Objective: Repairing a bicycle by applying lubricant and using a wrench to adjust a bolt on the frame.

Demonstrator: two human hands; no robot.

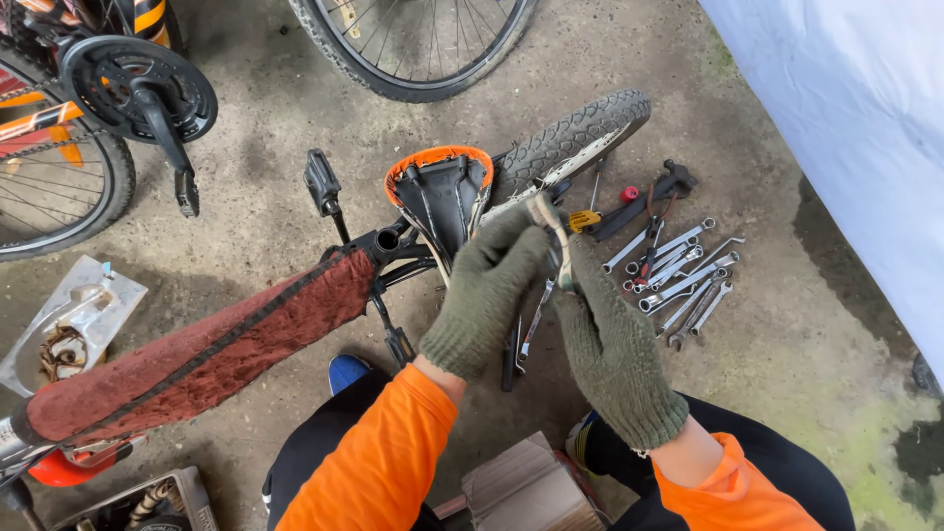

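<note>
Both hands are in dark green knit gloves, meeting right over the upturned bike. The left hand is closed around the top of a pale strap-like piece, and the right hand pinches its lower end, just right of the orange-edged saddle. The knobby rear tyre sits just beyond. Spanners lie spread on the concrete to the right, with a red padded frame tube running off left.

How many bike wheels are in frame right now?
3: a spoked wheel at top centre, another spoked wheel at the left edge beside the black chainring, and a knobby tyre behind the upturned saddle. More may lie outside the frame.
</note>
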